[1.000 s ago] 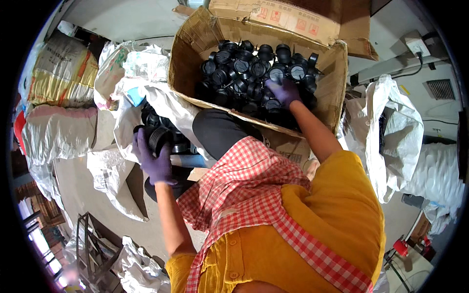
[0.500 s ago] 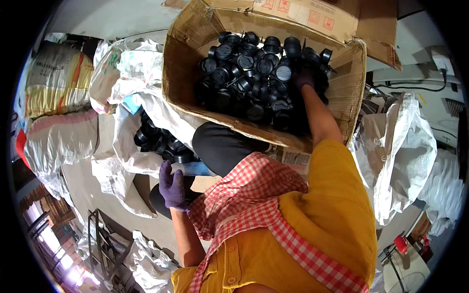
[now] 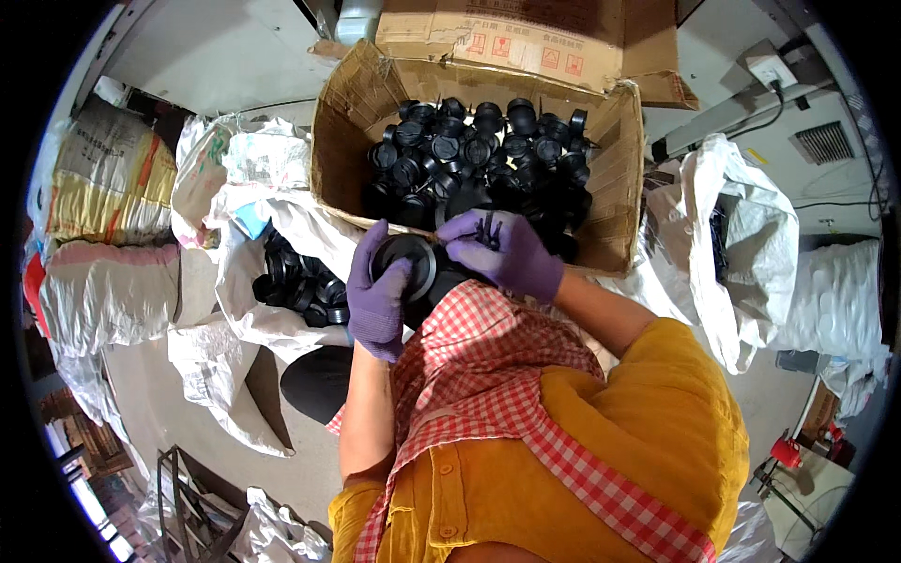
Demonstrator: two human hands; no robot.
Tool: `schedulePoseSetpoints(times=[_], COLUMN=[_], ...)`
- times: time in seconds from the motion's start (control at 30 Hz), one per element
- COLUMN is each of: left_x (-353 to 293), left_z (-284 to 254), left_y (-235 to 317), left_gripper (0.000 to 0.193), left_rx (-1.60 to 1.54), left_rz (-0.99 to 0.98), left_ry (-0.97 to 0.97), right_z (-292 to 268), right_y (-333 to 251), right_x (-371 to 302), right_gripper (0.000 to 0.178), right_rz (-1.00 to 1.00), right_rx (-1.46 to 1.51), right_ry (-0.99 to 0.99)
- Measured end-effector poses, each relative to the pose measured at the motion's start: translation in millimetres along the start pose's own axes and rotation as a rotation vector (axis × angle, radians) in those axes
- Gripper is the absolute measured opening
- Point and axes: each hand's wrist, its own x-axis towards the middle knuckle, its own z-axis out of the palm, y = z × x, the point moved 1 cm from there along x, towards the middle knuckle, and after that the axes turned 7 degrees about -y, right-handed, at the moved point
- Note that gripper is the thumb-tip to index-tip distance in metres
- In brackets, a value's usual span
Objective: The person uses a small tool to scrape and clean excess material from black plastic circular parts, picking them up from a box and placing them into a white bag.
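Observation:
My left hand (image 3: 380,291), in a purple glove, is closed round a black round plastic part (image 3: 410,266) with a ring-shaped rim. Beside it my right hand (image 3: 502,251), gloved alike, pinches a small black plastic piece with thin prongs (image 3: 488,228). Whether that piece is joined to the round part I cannot tell. Both hands are over my lap at the near edge of a worn cardboard box (image 3: 610,178). Inside the box lie many black round plastic parts (image 3: 476,148), some with thin stems sticking out.
Left of my lap, an open white woven sack (image 3: 239,305) holds more black parts (image 3: 300,281). Full sacks (image 3: 113,291) are stacked farther left. Another open white sack (image 3: 751,244) stands at the right. A metal frame (image 3: 183,502) is at the lower left.
My right hand has come out of the box toward me and now meets my left. The left hand has risen from beside my lap and closed round a black part.

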Motion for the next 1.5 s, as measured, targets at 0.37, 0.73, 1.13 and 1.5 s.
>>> schedulePoseSetpoints(times=[0.37, 0.73, 1.13, 1.5], left_x=[-45, -79, -131, -128], left_z=[-16, 4, -3, -13], left_y=[-19, -3, 35, 0], left_gripper=[0.049, 0.049, 0.042, 0.038], left_rx=[-0.344, -0.137, 1.047, 0.616], left_rz=[0.093, 0.069, 0.437, 0.436], left_ry=[0.049, -0.035, -0.617, -0.195], right_z=[-238, -56, 52, 80], right_y=[-81, -116, -51, -36], right_x=[-187, -97, -58, -26], right_gripper=[0.061, 0.04, 0.029, 0.029], right_rz=[0.338, -0.381, 0.467, -0.33], right_rx=[-1.33, -1.067, -0.669, 0.537], right_ry=[0.838, 0.156, -1.165, -0.397])
